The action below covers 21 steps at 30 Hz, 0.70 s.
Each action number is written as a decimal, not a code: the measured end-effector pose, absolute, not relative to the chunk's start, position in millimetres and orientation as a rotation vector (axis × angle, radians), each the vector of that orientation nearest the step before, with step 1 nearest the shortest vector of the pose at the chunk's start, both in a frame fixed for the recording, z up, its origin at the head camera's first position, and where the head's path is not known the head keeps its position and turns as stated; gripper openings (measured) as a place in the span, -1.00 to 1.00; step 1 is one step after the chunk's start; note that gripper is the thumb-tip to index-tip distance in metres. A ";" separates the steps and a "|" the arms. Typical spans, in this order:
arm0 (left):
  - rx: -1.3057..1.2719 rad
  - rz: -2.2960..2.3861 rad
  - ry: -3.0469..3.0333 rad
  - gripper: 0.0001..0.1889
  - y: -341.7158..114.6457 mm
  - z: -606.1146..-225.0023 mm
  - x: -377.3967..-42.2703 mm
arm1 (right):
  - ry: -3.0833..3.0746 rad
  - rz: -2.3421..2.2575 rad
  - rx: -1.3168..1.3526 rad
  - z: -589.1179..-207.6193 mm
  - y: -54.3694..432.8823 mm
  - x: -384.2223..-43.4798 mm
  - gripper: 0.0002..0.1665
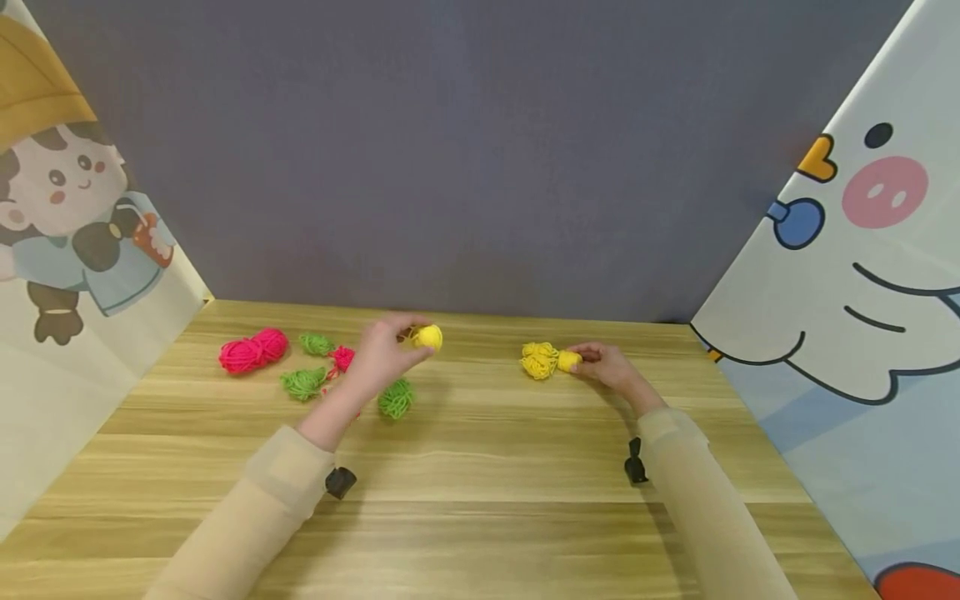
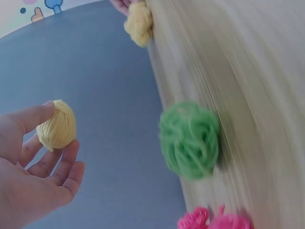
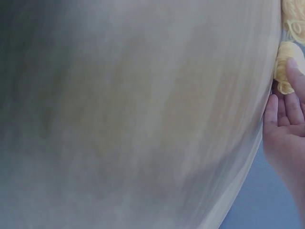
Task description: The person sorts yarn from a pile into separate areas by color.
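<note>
My left hand pinches a small yellow yarn ball between thumb and fingers, held up off the table. In the left wrist view the ball shows neatly wound strands. Over on the right, my right hand holds another yellow yarn ball by its side, low at the table. It sits against a looser yellow yarn bundle. The right wrist view shows the thumb lying across the held ball. Below my left hand lies a green yarn ball.
Two more green yarn balls lie at the left around small pink yarn, partly hidden by my left hand. A larger pink skein is farther left. A grey panel stands along the back edge of the wooden table.
</note>
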<state>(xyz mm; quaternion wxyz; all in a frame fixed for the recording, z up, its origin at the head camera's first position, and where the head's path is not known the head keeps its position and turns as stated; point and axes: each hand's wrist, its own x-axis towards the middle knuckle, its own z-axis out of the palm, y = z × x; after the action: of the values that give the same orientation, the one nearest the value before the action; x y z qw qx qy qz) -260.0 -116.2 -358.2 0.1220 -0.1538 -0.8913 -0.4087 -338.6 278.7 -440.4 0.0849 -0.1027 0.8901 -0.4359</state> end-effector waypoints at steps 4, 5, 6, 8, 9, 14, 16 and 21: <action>-0.476 -1.228 -2.567 -0.61 -106.2 -359.5 -257.6 | 2.654 -1.300 -0.345 -440.8 279.8 -338.5 -0.50; -0.479 -1.241 -2.559 -0.62 -103.7 -360.0 -257.2 | 2.655 -1.298 -0.333 -441.0 279.7 -339.3 -0.50; -0.486 -1.249 -2.554 -0.62 -101.3 -360.6 -256.8 | 2.654 -1.297 -0.323 -441.3 279.6 -340.1 -0.50; -0.489 -1.258 -2.553 -0.61 -96.7 -362.5 -256.0 | 2.655 -1.286 -0.296 -442.7 279.3 -341.5 -0.51; -0.492 -1.258 -2.554 -0.62 -94.3 -363.5 -255.7 | 2.660 -1.277 -0.288 -443.1 279.0 -342.2 -0.51; -0.526 -1.261 -2.553 -0.64 -81.6 -366.7 -253.7 | 2.683 -1.242 -0.283 -445.0 278.8 -343.8 -0.50; -0.542 -1.277 -2.542 -0.64 -76.4 -367.2 -253.0 | 2.678 -1.246 -0.271 -444.6 278.7 -343.3 -0.49; -0.546 -1.339 -2.520 -0.65 -63.1 -368.4 -254.0 | 2.678 -1.236 -0.245 -441.5 278.8 -342.0 -0.48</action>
<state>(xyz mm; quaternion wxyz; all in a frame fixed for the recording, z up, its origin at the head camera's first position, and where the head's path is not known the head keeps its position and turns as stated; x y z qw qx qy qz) -254.0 -63.1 -368.4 0.1179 -0.1866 -0.8613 -0.4576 -342.0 278.8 -441.5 0.0910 -0.0824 0.9011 -0.4158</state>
